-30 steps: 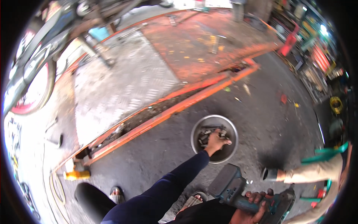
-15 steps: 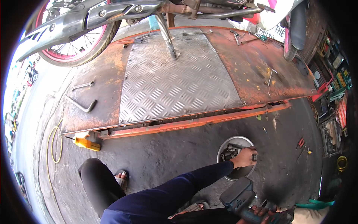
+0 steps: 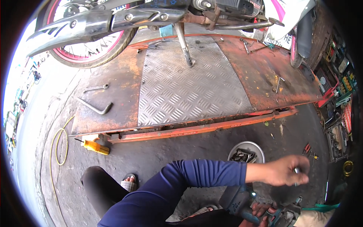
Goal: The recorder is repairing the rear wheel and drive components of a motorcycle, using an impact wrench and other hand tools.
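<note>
My left hand [image 3: 285, 172] is reached across to the right, just beyond a round metal bowl [image 3: 261, 148]. Its fingers are closed around a small metal socket [image 3: 297, 171]. Several dark metal sockets [image 3: 242, 155] lie in the bowl, partly hidden by my blue sleeve. At the lower right, my right hand [image 3: 263, 212] grips a teal and black cordless impact wrench [image 3: 235, 200]. The wrench's nose end is near the lower right, below my left hand. A small light glows on the tool.
A motorcycle [image 3: 147, 17] stands on an orange lift platform [image 3: 109, 119] with a tread-plate middle. On it lie a combination wrench [image 3: 96, 88] and a bent bar [image 3: 96, 106]. A yellow tool [image 3: 96, 147], yellow cable [image 3: 56, 151] and red-handled pliers [image 3: 306, 148] are on the floor.
My left hand has come out of the bowl with the socket and moved right, toward the impact wrench's nose end. The view has shifted slightly.
</note>
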The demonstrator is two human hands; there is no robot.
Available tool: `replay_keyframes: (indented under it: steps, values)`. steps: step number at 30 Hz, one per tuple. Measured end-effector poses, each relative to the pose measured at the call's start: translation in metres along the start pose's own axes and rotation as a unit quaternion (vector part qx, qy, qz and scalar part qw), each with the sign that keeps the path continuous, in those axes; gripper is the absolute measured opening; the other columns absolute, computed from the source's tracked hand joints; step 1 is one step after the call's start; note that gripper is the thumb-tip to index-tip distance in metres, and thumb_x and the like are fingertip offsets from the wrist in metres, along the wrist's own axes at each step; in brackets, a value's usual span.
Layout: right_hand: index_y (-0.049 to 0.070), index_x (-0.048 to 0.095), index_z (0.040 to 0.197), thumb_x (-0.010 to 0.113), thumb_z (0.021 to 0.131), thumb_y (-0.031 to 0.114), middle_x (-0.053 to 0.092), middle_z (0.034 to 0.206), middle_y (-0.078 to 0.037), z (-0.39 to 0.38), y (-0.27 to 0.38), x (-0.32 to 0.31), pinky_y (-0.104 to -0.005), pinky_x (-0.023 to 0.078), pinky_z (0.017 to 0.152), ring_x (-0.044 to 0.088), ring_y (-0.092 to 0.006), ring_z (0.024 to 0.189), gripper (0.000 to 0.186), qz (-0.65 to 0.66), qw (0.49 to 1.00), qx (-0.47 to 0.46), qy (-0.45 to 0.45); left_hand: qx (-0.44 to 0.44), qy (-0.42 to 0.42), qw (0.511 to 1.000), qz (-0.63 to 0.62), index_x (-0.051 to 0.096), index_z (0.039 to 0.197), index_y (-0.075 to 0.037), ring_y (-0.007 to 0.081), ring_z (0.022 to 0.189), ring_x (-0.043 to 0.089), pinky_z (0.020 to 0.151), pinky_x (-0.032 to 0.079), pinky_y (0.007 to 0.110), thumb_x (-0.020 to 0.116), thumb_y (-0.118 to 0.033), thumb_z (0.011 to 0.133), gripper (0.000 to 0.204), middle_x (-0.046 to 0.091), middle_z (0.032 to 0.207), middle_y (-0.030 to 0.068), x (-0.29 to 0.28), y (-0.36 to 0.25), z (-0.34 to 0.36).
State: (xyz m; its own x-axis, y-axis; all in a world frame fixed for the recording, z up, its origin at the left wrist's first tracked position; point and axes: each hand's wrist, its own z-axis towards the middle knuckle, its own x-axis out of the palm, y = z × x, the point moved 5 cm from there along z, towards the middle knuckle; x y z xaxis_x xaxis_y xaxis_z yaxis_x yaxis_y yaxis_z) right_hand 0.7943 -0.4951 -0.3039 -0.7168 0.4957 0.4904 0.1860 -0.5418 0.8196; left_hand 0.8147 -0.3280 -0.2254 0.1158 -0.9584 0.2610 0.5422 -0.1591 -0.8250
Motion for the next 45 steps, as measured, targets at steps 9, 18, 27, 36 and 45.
replay_keyframes:
  steps: [9,18,27,36,45]
  values:
    - [-0.005,0.057,0.101,0.039,0.088,0.015,0.058,0.093,-0.016,-0.020,-0.013,0.003,-0.0336,0.042,0.068,0.053,-0.0226,0.077,0.030,0.168,0.973,0.108,-0.115,0.053,-0.034,0.972,0.226,0.047,0.082,0.003,0.0381,0.068,0.052,0.063,0.042,0.043,0.055,-0.020,0.089,0.025,0.049,0.071,0.0206,0.022,-0.064,-0.003]
    - [-0.002,0.051,0.106,0.043,0.086,0.015,0.054,0.089,-0.012,-0.025,-0.005,0.003,-0.0337,0.040,0.071,0.050,-0.0209,0.076,0.028,0.056,0.991,0.098,-0.070,0.091,0.067,0.951,0.289,0.048,0.071,0.005,0.0422,0.067,0.053,0.058,0.041,0.043,0.056,-0.016,0.089,0.029,0.051,0.067,0.0218,0.060,-0.059,-0.007]
    - [0.002,0.046,0.112,0.048,0.083,0.015,0.049,0.085,-0.008,-0.034,-0.001,-0.016,-0.0339,0.038,0.073,0.048,-0.0191,0.076,0.031,0.018,0.995,0.076,-0.070,0.069,0.081,0.905,0.412,0.059,0.069,0.002,0.0375,0.063,0.059,0.059,0.048,0.044,0.054,-0.019,0.086,0.027,0.058,0.063,0.0192,0.090,-0.056,0.006]
    - [0.006,0.041,0.118,0.053,0.081,0.015,0.045,0.081,-0.004,-0.040,0.006,-0.034,-0.0340,0.036,0.076,0.045,-0.0173,0.076,0.040,-0.070,0.996,0.035,-0.045,0.069,0.168,0.892,0.414,0.057,0.070,0.003,0.0386,0.058,0.058,0.053,0.046,0.045,0.054,-0.015,0.083,0.023,0.055,0.059,0.0190,0.105,-0.038,0.019]
    - [0.007,0.045,0.083,0.058,0.078,0.027,0.044,0.076,-0.003,-0.030,0.044,-0.022,-0.0346,0.035,0.082,0.045,-0.0170,0.077,0.025,-0.102,0.986,0.056,-0.115,0.023,0.295,0.923,0.244,0.052,0.098,-0.001,0.0391,0.079,0.058,0.067,0.044,0.047,0.048,-0.031,0.094,0.031,0.058,0.079,0.0218,0.132,-0.010,0.041]
